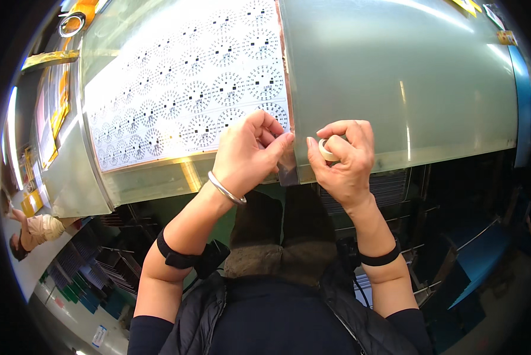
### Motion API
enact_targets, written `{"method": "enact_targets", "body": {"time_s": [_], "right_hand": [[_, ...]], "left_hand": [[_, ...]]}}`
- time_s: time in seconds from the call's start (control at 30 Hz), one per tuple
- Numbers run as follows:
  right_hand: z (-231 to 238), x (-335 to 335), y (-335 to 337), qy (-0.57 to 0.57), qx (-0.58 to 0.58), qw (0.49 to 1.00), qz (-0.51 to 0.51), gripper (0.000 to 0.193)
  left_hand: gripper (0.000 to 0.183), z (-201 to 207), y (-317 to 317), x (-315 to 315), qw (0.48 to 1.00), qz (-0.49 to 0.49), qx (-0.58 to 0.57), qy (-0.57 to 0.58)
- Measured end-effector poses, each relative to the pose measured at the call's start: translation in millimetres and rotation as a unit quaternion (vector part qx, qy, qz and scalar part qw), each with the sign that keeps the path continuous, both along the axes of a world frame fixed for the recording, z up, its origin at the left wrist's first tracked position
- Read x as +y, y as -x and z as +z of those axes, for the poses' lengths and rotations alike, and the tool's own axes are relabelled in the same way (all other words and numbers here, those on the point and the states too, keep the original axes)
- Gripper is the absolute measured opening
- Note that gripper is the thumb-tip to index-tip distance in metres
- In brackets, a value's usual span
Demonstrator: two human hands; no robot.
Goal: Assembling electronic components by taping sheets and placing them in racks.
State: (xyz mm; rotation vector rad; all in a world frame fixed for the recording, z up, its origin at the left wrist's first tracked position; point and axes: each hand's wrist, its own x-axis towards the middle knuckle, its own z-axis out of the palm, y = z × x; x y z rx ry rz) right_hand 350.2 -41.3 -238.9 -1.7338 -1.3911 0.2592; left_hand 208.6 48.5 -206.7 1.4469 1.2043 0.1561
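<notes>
A roll of cream-coloured tape (329,157) sits in my right hand (349,161), whose fingers and thumb curl round it. My left hand (248,151) is closed, thumb against curled fingers, over the near right corner of a white printed circuit board panel (179,121). Whatever is pinched there is too small to make out. Rows of round printed patterns with small black marks cover the panel, and a copper-coloured strip edges its right side. Both hands are just above the table's near edge, a short gap between them. A metal bangle is round my left wrist.
A pale green, glossy tabletop (390,89) reaches right from the panel. Brown tape (191,175) lies over the near edge. Below are dark racks holding thin boards. A blue sheet (521,106) hangs at the far right. Another person (40,229) is at the far left.
</notes>
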Motion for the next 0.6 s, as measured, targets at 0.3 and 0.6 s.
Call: {"method": "enact_targets", "body": {"time_s": [0.3,0.6], "right_hand": [[2.1,0.6,-5.9,-0.017,-0.008,0.999,0.036,0.026],[5.8,1.7,-11.9,-0.045,-0.004,0.994,0.099,0.023]], "left_hand": [[0.020,5.7,-5.9,8.3,0.995,0.026,-0.005,0.099],[0.014,9.0,-7.4,6.9,0.993,0.059,-0.005,0.103]]}}
